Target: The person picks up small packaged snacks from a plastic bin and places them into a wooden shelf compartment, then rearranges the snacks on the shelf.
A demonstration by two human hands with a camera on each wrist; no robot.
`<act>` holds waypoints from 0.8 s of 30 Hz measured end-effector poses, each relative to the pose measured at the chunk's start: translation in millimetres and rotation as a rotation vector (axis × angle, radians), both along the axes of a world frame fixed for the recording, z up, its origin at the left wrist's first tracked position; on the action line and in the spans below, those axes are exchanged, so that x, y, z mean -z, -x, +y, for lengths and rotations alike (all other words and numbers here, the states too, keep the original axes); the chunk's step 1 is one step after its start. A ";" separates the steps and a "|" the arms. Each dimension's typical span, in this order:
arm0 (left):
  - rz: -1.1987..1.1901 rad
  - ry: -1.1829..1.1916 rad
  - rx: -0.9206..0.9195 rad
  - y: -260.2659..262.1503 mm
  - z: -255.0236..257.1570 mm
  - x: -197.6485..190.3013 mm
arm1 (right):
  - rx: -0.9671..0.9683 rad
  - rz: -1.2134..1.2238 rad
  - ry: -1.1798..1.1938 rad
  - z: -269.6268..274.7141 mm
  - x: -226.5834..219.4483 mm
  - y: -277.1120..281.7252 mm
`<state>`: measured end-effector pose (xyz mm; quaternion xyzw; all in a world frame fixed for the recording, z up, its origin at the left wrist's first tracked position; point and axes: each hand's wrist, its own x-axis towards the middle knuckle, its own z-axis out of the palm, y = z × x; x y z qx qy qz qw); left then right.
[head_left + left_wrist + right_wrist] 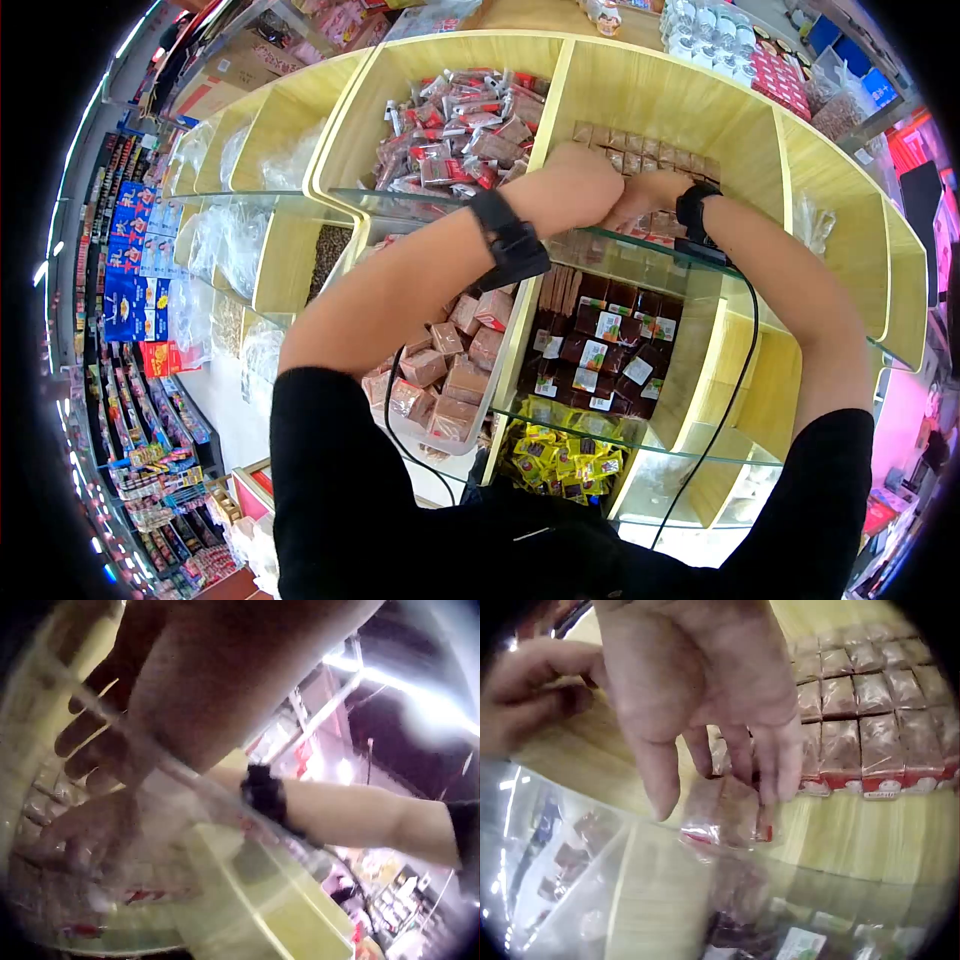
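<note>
My left hand (pixel 580 186) is over the upper middle compartment, mostly seen from behind. Its spaced fingers hang loosely in the left wrist view, with nothing visible in them (pixel 101 739). Close by on the right, my right hand (pixel 648 196) reaches into the same compartment. The right wrist view shows this hand (pixel 705 690) palm toward the camera, fingertips touching small clear-wrapped brown packs (pixel 724 814) near the glass edge, thumb apart at their left. Rows of similar packs (pixel 866 742) with red lower edges stand beside them.
A glass strip (pixel 640 250) fronts the compartment. Wooden dividers (pixel 552 110) separate it from red-and-brown packets (pixel 470 135) at the left. Dark labelled packs (pixel 600 350) and yellow packets (pixel 565 455) lie below. Black cables (pixel 735 390) hang from both wrists.
</note>
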<state>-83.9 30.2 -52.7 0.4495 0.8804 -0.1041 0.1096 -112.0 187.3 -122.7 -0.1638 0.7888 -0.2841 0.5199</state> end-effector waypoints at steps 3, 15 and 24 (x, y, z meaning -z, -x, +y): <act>0.047 -0.304 0.032 -5.2 -19.6 6.2 | -0.022 0.150 -0.056 -4.4 9.9 -5.2; 0.099 -0.524 0.076 -16.5 -25.5 8.3 | -0.104 0.367 -0.309 17.2 -10.5 16.7; 0.144 -0.590 0.105 -21.5 -28.3 4.9 | -0.017 0.302 -0.269 -9.6 -7.8 -11.2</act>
